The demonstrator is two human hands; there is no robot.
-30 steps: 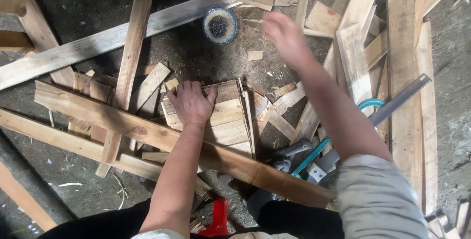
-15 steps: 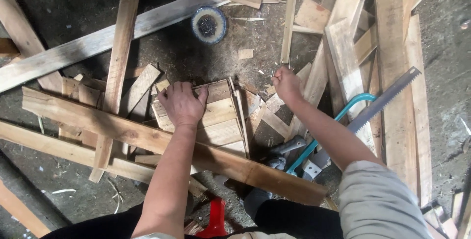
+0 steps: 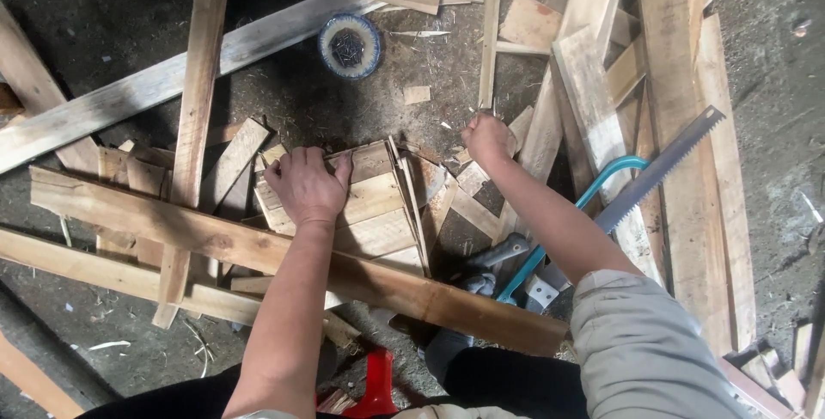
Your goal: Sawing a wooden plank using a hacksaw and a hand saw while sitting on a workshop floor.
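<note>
My left hand (image 3: 305, 183) lies flat, fingers spread, on a small panel of short wooden slats (image 3: 374, 213) that rests on the ground in front of me. My right hand (image 3: 486, 139) is a closed fist just past the panel's upper right corner, among loose wood offcuts (image 3: 468, 180). Whether the fist holds anything is hidden. A thin wooden strip (image 3: 490, 36) runs away from the fist toward the top of the view.
A blue-rimmed bowl of dark nails (image 3: 348, 45) sits beyond the panel. A long plank (image 3: 215, 238) crosses under my left forearm. A teal-framed saw (image 3: 657, 170) and a dark tool handle (image 3: 496, 253) lie right of the panel. Stacked boards (image 3: 679, 84) fill the right side.
My right hand was raised near the bowl, then came down and closed into a fist beside the panel's right corner. My left hand has stayed pressed on the panel.
</note>
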